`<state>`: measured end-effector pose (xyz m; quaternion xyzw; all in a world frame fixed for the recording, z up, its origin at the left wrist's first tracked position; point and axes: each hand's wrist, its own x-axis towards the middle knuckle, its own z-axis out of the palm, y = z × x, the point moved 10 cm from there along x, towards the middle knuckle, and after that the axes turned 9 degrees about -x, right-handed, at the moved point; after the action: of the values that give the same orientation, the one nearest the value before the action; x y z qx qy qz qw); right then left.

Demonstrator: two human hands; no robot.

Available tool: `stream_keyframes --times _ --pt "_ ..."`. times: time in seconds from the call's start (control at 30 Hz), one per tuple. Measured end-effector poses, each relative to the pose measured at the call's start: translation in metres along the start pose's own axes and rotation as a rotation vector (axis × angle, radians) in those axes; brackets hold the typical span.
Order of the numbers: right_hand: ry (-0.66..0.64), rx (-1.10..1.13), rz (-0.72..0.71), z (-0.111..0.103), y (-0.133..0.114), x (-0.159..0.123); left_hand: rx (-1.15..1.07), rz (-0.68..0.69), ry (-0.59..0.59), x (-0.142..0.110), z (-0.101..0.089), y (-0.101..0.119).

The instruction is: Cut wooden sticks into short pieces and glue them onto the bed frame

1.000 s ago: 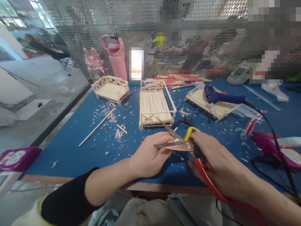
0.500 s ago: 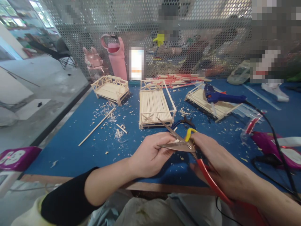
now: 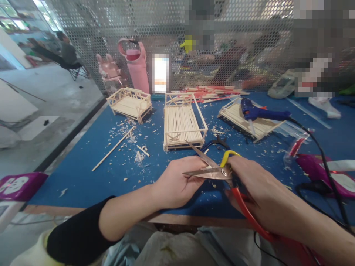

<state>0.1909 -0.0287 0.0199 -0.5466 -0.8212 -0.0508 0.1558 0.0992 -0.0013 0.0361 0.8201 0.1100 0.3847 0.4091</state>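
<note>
Left model point(image 3: 129, 105), centre model point(image 3: 181, 120) and right model point(image 3: 235, 117) look assembled across mid-frame; lower centre, right hand point(image 3: 257, 184) grips scissors point(image 3: 203, 173), blades open, not yet closed on the mostly hidden stick piece point(image 3: 208, 167) left hand point(image 3: 177, 181) seems to pinch; loose sticks point(image 3: 208, 92), upper centre, look unused.

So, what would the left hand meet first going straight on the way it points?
Probably the open scissors in the right hand; in view, one blade crosses the left hand, though depth is unclear.
</note>
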Motion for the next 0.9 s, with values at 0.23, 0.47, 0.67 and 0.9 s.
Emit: stream_keyframes --times 0.23,0.47,0.67,0.9 --pt "-0.09 0.09 0.064 0.01 0.005 -0.003 0.018 -0.021 -0.009 0.0 0.003 0.002" --pt "-0.154 0.092 0.136 0.016 0.013 -0.009 -0.02 -0.084 0.011 0.0 0.002 -0.004" --pt "-0.161 0.119 0.216 0.024 0.022 -0.014 0.004 -0.104 0.06 -0.001 -0.004 -0.006" --pt "-0.196 0.154 0.276 0.035 0.033 -0.019 0.075 -0.153 0.018 -0.003 0.002 -0.01"
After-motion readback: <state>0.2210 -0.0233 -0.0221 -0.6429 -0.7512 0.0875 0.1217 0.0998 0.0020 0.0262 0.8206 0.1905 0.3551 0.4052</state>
